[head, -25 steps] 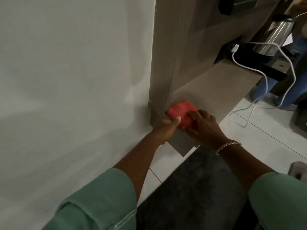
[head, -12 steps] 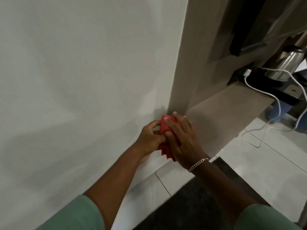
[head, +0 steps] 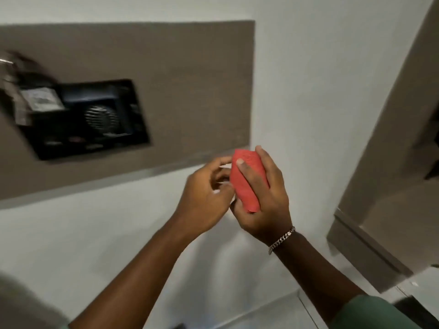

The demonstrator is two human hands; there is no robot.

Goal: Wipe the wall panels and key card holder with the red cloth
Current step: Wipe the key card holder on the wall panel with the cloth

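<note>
The right hand (head: 263, 200) grips the folded red cloth (head: 247, 181) before the grey-brown wall panel (head: 190, 91); the left hand (head: 206, 193) is half-curled beside it, holding nothing. The panel's dark recessed unit (head: 90, 122) is motion-blurred.

Motion blur smears the dark recess (head: 88, 119) in the panel (head: 190, 86) up and left of the hands; its round grille and the pale objects at its left edge cannot be identified. The right hand (head: 263, 200) covers much of the cloth (head: 247, 184). The left hand (head: 206, 198) has blurred fingertips. The frame's bottom edge crops both sleeves, and its right edge crops the cabinet (head: 389, 162).
</note>
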